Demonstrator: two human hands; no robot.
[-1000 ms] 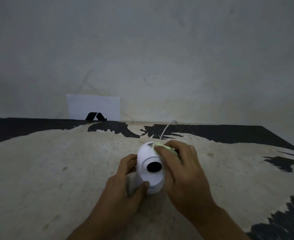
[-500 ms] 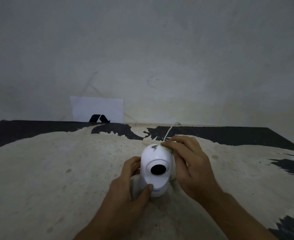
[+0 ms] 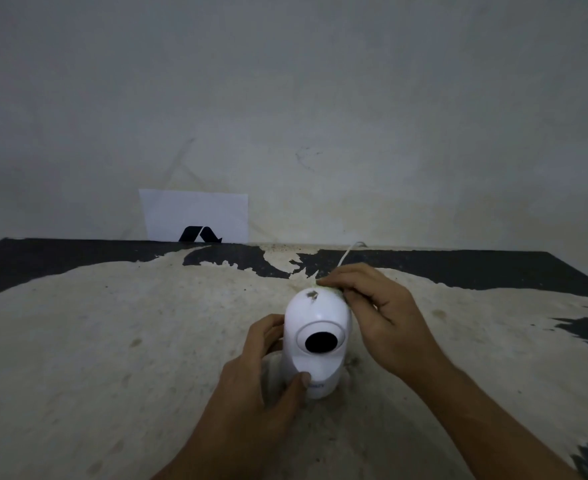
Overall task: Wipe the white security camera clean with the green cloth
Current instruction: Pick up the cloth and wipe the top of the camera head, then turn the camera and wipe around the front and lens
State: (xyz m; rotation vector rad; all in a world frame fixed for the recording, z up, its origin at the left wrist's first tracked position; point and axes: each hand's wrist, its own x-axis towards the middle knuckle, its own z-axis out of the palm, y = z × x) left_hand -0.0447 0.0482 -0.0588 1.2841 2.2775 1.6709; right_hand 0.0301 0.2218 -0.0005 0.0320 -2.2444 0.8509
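The white security camera (image 3: 315, 320) stands upright on the worn tabletop, its dark lens facing me and a dark smudge on its crown. My left hand (image 3: 261, 379) grips its lower body, thumb across the front. My right hand (image 3: 375, 313) sits behind the camera's top right, fingers pinched on the green cloth (image 3: 330, 288), of which only a pale sliver shows at the fingertips against the crown. A white cable (image 3: 346, 254) runs from behind the camera toward the wall.
The table (image 3: 112, 341) is beige with black peeling patches along the back and right. A white paper sheet (image 3: 195, 213) with a black logo leans against the grey wall at the back left.
My right hand has slid from the camera's upper right side up and back to its crown, uncovering the white top and the smudge. My left hand keeps its grip.
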